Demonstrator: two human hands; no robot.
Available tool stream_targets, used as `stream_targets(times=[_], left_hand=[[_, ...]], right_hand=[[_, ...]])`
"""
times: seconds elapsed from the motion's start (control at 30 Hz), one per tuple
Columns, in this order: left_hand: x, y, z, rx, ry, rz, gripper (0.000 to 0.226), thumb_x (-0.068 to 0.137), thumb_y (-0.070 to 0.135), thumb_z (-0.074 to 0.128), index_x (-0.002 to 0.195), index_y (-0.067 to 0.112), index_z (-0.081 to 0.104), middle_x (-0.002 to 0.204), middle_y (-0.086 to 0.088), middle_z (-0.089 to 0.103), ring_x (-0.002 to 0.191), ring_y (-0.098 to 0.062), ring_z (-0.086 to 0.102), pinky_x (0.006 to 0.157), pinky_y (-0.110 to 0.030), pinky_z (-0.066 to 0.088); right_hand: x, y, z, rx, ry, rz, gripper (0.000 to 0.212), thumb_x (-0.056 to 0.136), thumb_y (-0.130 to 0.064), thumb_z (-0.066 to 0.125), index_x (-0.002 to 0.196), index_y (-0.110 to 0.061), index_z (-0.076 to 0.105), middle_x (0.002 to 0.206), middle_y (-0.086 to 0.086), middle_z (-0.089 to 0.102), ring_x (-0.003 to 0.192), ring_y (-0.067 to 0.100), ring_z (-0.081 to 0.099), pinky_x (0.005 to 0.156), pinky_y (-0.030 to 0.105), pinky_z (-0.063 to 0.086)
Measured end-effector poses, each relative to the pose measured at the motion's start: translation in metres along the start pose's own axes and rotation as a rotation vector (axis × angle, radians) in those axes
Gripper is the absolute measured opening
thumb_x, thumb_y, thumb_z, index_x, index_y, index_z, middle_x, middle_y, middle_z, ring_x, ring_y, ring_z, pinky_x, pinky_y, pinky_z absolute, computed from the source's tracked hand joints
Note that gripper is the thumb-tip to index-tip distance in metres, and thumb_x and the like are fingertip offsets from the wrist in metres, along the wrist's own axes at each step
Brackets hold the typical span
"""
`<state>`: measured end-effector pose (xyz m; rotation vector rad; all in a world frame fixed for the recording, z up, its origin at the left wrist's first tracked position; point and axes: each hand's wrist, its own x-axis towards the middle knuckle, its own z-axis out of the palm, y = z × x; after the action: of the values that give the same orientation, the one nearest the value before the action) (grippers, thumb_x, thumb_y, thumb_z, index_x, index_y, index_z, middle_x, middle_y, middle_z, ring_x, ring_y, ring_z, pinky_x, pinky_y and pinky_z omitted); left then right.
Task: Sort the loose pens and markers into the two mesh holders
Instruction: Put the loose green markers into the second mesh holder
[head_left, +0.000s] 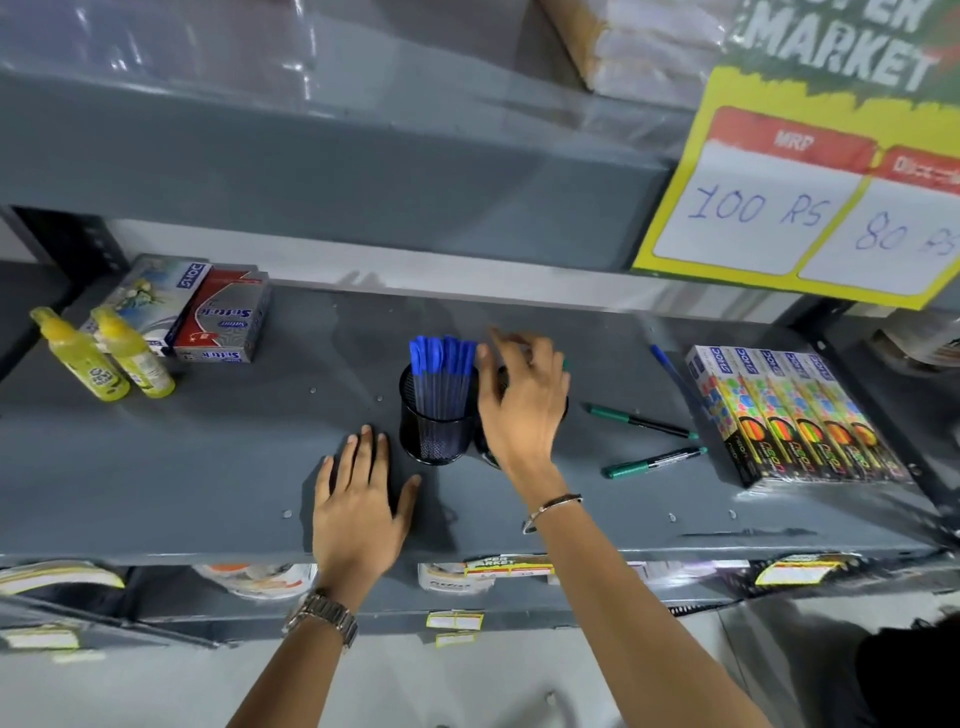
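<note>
A black mesh holder (434, 431) stands mid-shelf with several blue-capped pens (441, 358) upright in it. A second black holder (488, 452) sits just right of it, mostly hidden behind my right hand (519, 405), which hovers over its mouth with fingers spread; whether it holds anything I cannot tell. My left hand (358, 499) lies flat and open on the shelf, left of the first holder. Two green markers (641, 421) (652, 462) lie loose to the right. A blue pen (672, 376) lies beyond them by the boxes.
A row of colourful boxes (789, 415) stands at the right end of the grey shelf (208, 467). Two yellow bottles (104, 353) and two flat boxes (208, 312) sit at the left. A yellow price sign (810, 208) hangs from the shelf above.
</note>
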<state>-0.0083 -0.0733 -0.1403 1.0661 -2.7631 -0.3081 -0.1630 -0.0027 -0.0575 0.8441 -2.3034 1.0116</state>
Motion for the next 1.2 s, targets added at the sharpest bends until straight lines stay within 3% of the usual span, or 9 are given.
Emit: stream_targets(times=[0.13, 0.27, 0.37, 0.5, 0.63, 0.9, 1.03, 1.2], left_hand=[[0.000, 0.003, 0.003, 0.014, 0.003, -0.002, 0.073, 0.088, 0.055, 0.015, 0.138, 0.006, 0.039, 0.146, -0.013, 0.039, 0.137, -0.027, 0.033, 0.113, -0.046, 0.022], [-0.001, 0.001, 0.004, 0.034, 0.012, -0.012, 0.071, 0.088, 0.054, 0.022, 0.135, 0.006, 0.043, 0.144, -0.013, 0.043, 0.134, -0.027, 0.037, 0.112, -0.046, 0.024], [0.000, 0.002, 0.005, 0.039, 0.001, -0.031, 0.074, 0.088, 0.058, 0.017, 0.136, 0.007, 0.042, 0.145, -0.012, 0.042, 0.135, -0.025, 0.036, 0.113, -0.046, 0.023], [0.001, 0.003, 0.006, 0.031, 0.013, -0.034, 0.079, 0.088, 0.061, 0.011, 0.135, 0.006, 0.043, 0.144, -0.012, 0.043, 0.135, -0.026, 0.037, 0.111, -0.046, 0.025], [0.001, 0.005, 0.005, 0.029, 0.022, -0.042, 0.082, 0.087, 0.063, 0.007, 0.136, 0.007, 0.043, 0.144, -0.012, 0.043, 0.135, -0.026, 0.036, 0.111, -0.044, 0.022], [0.000, 0.007, 0.004, 0.034, 0.023, -0.044, 0.080, 0.088, 0.062, 0.009, 0.136, 0.007, 0.042, 0.145, -0.012, 0.042, 0.135, -0.026, 0.036, 0.112, -0.044, 0.023], [0.001, 0.007, 0.005, 0.015, 0.024, -0.059, 0.081, 0.087, 0.063, 0.007, 0.136, 0.008, 0.043, 0.145, -0.010, 0.042, 0.135, -0.025, 0.036, 0.112, -0.043, 0.022], [-0.002, 0.002, 0.004, 0.039, 0.005, -0.034, 0.076, 0.089, 0.059, 0.012, 0.137, 0.008, 0.041, 0.146, -0.010, 0.042, 0.135, -0.024, 0.036, 0.112, -0.044, 0.024]], right_hand=[[0.022, 0.063, -0.021, -0.094, 0.076, 0.152, 0.026, 0.089, -0.031, 0.056, 0.106, -0.013, 0.065, 0.105, 0.015, 0.063, 0.092, 0.035, 0.055, 0.074, 0.041, 0.043], [0.040, 0.140, -0.036, -0.321, -0.127, 0.300, 0.039, 0.089, -0.032, 0.056, 0.118, -0.006, 0.056, 0.120, 0.022, 0.058, 0.112, 0.039, 0.048, 0.087, 0.047, 0.035], [0.055, 0.183, -0.036, -0.383, -0.240, 0.361, 0.046, 0.089, -0.036, 0.056, 0.119, -0.001, 0.053, 0.121, 0.026, 0.056, 0.114, 0.041, 0.048, 0.092, 0.047, 0.034], [0.072, 0.214, -0.028, -0.395, -0.417, 0.455, 0.054, 0.092, -0.040, 0.050, 0.125, 0.002, 0.047, 0.132, 0.027, 0.048, 0.123, 0.041, 0.040, 0.100, 0.047, 0.031], [0.081, 0.223, -0.019, -0.422, -0.551, 0.460, 0.049, 0.092, -0.029, 0.051, 0.133, -0.002, 0.040, 0.138, 0.025, 0.043, 0.128, 0.040, 0.035, 0.103, 0.047, 0.029], [0.063, 0.206, -0.011, -0.467, -0.375, 0.451, 0.041, 0.087, -0.024, 0.061, 0.118, 0.002, 0.051, 0.122, 0.028, 0.047, 0.113, 0.043, 0.044, 0.092, 0.049, 0.037], [0.066, 0.214, -0.013, -0.508, -0.473, 0.482, 0.044, 0.091, -0.027, 0.056, 0.120, 0.005, 0.050, 0.127, 0.027, 0.048, 0.120, 0.042, 0.040, 0.098, 0.050, 0.033], [0.049, 0.197, -0.017, -0.467, -0.433, 0.351, 0.026, 0.087, -0.013, 0.058, 0.110, -0.001, 0.055, 0.113, 0.027, 0.059, 0.113, 0.042, 0.045, 0.091, 0.047, 0.035]])
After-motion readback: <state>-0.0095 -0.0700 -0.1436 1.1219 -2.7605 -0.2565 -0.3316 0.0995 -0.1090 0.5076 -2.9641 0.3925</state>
